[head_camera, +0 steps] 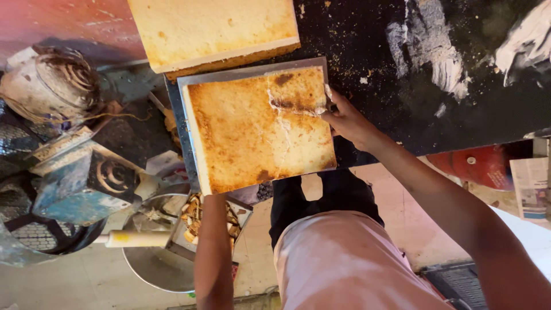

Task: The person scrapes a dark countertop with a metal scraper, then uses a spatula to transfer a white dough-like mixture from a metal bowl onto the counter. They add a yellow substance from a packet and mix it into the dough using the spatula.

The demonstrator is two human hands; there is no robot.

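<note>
A browned, cracked sponge cake slab (252, 129) lies on a flat metal tray (182, 123) that juts over the edge of a black counter (396, 115). My right hand (347, 120) pinches the slab's right edge, where a crack runs into the crust. My left forearm (212, 252) reaches up to the near edge of the tray. The hand itself is hidden beneath the tray. A second, paler cake slab (212, 28) rests on the counter just beyond the tray.
Crumbs and white smears (436, 57) cover the counter. At the left stand a worn coil heater (51, 80) and a blue box with a coil (86, 178). Below are a metal bowl (155, 267), a pale rolling-pin handle (135, 238), cake scraps (192, 215), a red cylinder (482, 163) and a newspaper (531, 186).
</note>
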